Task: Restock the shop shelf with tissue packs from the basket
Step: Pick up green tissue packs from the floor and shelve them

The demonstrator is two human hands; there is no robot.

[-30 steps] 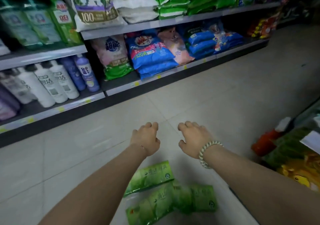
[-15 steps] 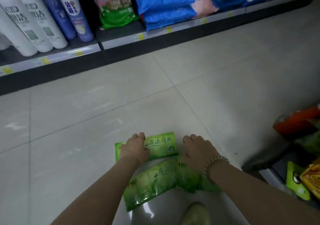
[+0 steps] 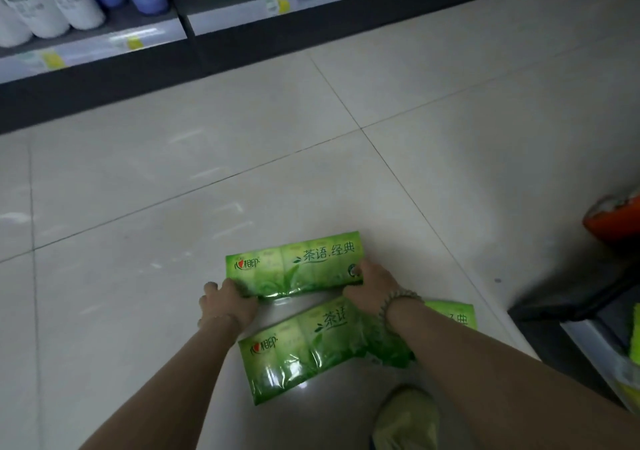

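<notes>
far tissue pack (image 3: 294, 267) reads 心相印 and 茶语.经典; near pack (image 3: 298, 356) 心相印, 茶语.

Tissue packs (image 3: 294, 266) green, leaf print; floor tiles (image 3: 173, 172) pale grey; bottles (image 3: 52, 3) white, blue; bracelet (image 3: 394, 302) pale beads.

On the floor (image 3: 173, 207) lie three tissue packs: the farther pack (image 3: 294, 264) behind the nearer pack (image 3: 301, 349), the third pack (image 3: 457, 314) to the right. The left hand (image 3: 227, 302) grips the farther pack's left end, the right hand (image 3: 372, 285) its right end. Beyond runs the shelf (image 3: 242, 24), with bottles (image 3: 69, 3) on its left.
</notes>
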